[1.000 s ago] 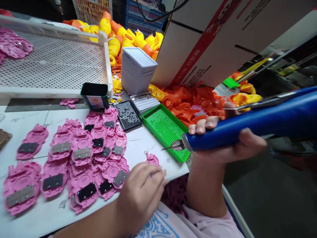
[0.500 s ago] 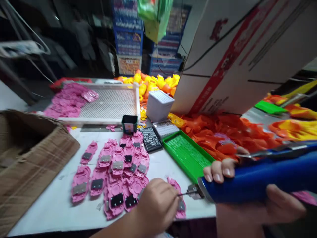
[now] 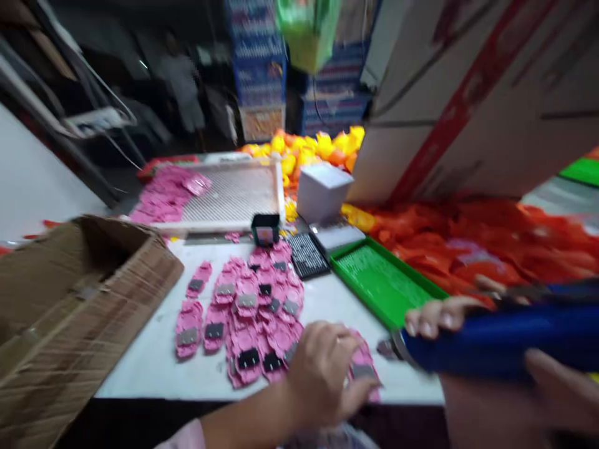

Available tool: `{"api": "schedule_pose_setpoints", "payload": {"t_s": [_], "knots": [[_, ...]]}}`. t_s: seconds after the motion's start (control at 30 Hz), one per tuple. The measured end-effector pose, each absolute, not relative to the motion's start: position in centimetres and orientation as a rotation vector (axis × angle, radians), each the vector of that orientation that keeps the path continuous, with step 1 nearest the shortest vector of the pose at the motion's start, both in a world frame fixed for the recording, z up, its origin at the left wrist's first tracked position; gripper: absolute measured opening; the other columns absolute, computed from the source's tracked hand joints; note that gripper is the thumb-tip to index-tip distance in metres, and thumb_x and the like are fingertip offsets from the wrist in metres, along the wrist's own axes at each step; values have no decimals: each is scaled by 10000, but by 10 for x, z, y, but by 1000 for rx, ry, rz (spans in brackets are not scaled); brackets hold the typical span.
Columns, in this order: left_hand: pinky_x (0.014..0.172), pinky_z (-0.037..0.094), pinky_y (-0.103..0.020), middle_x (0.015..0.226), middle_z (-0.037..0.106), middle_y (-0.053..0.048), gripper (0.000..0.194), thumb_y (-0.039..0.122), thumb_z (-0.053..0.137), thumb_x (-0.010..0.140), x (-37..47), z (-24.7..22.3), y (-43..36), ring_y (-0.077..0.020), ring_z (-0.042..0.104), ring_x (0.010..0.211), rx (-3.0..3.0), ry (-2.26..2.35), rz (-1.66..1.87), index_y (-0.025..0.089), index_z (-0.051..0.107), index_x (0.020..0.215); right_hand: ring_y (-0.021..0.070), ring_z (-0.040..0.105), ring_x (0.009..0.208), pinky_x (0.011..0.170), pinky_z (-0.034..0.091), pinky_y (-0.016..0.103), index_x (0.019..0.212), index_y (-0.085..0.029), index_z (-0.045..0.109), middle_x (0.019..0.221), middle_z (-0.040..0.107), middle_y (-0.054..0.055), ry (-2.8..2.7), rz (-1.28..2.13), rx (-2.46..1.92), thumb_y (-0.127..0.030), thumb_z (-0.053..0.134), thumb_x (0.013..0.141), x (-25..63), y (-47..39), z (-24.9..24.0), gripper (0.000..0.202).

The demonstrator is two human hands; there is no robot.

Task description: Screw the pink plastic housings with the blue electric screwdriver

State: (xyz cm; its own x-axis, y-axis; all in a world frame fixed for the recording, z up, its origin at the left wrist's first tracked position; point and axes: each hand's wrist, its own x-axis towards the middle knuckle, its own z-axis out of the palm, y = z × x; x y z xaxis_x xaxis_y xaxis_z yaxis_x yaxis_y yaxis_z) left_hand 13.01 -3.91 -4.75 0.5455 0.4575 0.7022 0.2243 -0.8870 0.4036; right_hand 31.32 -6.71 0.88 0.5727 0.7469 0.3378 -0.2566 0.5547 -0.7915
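My right hand (image 3: pixel 442 318) is wrapped round a blue power screwdriver (image 3: pixel 477 343), whose metal tip points left. Beside that tip, my left hand (image 3: pixel 322 374) hovers at a single pink plastic part (image 3: pixel 362 368) with a grey plate; thumb and fingers are apart, and nothing shows between them. Left of it, several pink parts with grey or black plates (image 3: pixel 248 358) lie heaped on the white table (image 3: pixel 154 368). A green tray (image 3: pixel 388 280) of small pieces sits behind my hands. The left hand is slightly blurred.
An open cardboard box (image 3: pixel 93 312) stands at the left. Behind are a white mesh tray (image 3: pixel 234 193) with pink parts, a dark small cup (image 3: pixel 265 231), a black tray (image 3: pixel 309 255) and a white box (image 3: pixel 322 190). Orange pieces (image 3: pixel 468 243) lie at the right; a person (image 3: pixel 185 87) stands far back.
My left hand's fingers have opened from a pinch near the screwdriver tip. The screwdriver tip has shifted up relative to the single pink part. The whole view has swung left.
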Motion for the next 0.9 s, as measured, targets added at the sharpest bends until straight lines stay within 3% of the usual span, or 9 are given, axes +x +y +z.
{"api": "schedule_pose_setpoints", "payload": {"t_s": [0.03,0.13,0.27,0.37,0.5,0.9], "knots": [[713,515,-365,863,653,-110,260,356,574,882,129,-47,-42,-222,602,815,2555,547,1227,127,584,1005,180,572,477,443,512,338,737,-281,667,571,620,-10,-660,635,-779,-443,771,563,307,-71,14,260],[752,501,-368,935,643,-107,131,254,558,880,134,-58,-44,-221,589,869,2613,418,1010,151,610,942,164,605,543,519,543,325,763,-241,652,619,633,-9,-640,639,-851,-394,780,572,302,-70,13,276],[861,492,-443,1073,634,-148,255,316,634,829,147,-80,-45,-297,541,1069,2673,271,699,127,623,1001,149,616,555,564,543,310,785,-238,617,638,640,-25,-609,655,-903,-361,765,603,308,-63,-6,264],[834,503,-437,1017,644,-133,239,280,640,821,153,-89,-45,-281,556,998,2705,214,531,119,624,998,149,608,547,564,532,312,865,-250,603,635,637,-36,-620,645,-928,-343,758,607,309,-57,-13,314],[777,510,-383,971,652,-112,148,155,554,861,155,-92,-44,-237,575,906,2730,229,531,130,628,987,148,607,563,580,528,318,941,-252,584,658,637,-37,-636,668,-972,-324,742,625,307,-53,-17,360],[806,526,-383,976,669,-101,165,160,495,910,157,-91,-44,-227,592,927,2700,219,561,119,629,997,144,595,539,560,519,312,967,-250,561,638,628,-48,-650,658,-1027,-346,751,617,303,-49,-29,410]]}}
